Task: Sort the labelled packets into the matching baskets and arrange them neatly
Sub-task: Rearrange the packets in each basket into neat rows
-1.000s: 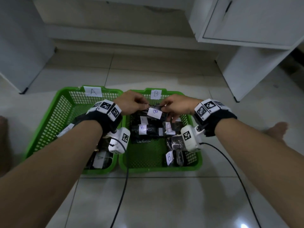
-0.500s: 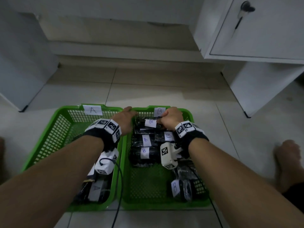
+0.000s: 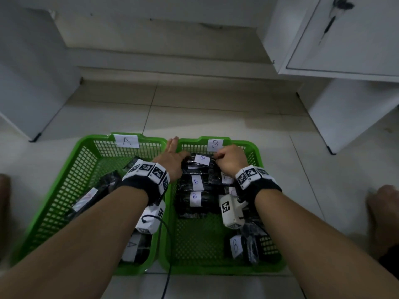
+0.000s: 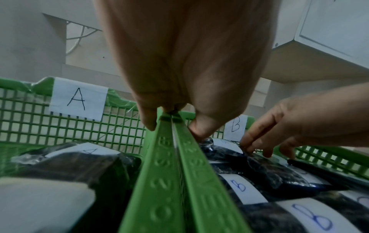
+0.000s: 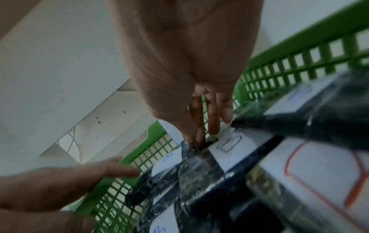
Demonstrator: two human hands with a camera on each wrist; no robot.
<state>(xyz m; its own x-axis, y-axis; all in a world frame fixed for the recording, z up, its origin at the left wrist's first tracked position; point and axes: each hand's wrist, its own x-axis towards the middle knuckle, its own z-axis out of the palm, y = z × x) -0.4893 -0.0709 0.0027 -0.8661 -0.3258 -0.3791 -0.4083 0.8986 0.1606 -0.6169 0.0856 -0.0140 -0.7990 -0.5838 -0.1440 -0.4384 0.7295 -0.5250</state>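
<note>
Two green mesh baskets stand side by side on the floor, basket A on the left and basket B on the right. A black packet labelled B lies at the far end of basket B. My right hand pinches its right end between thumb and forefinger. My left hand lies over the two adjoining rims with fingers straight, its thumb touching the packet's left end. Two more B packets lie in a row behind it.
Another B packet sits at basket B's near right corner. Basket A holds A packets near its front and left side. A white cabinet overhangs at right, a grey panel stands at left. A black cable runs between the baskets.
Both hands carried the B packet forward and set it down at the far end of basket B. My left fingers have stretched out over the rims.
</note>
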